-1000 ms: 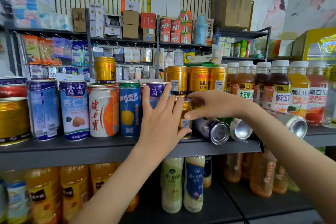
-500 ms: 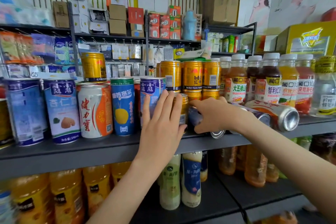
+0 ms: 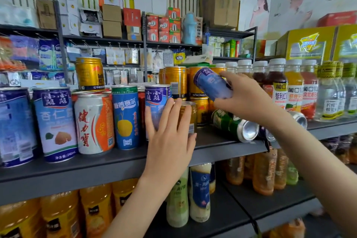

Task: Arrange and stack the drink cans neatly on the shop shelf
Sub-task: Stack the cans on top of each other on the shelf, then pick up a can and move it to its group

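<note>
Fingers [image 3: 237, 80] of the right hand [image 3: 249, 100] are wrapped round a blue can [image 3: 211, 85], while the left hand [image 3: 170, 141] keeps its fingers straight and spread, pressed flat against an upright blue can [image 3: 156, 98] and a short gold can [image 3: 190, 116]. On the grey shelf [image 3: 96, 168] the long upright row at the left looks settled, as does the gold stack [image 3: 175, 81] behind. Half a second ago the right hand was low at shelf level on that can as it lay down; now the can is lifted clear and tilted in front of the gold stack, so one toppled can seems on its way to being stood up. A green can [image 3: 229, 123] lies on its side below, silver end outward, and a second lying can [image 3: 298, 119] shows behind the wrist. The held can is slim, blue-purple with pale lettering, and shows no dents
</note>
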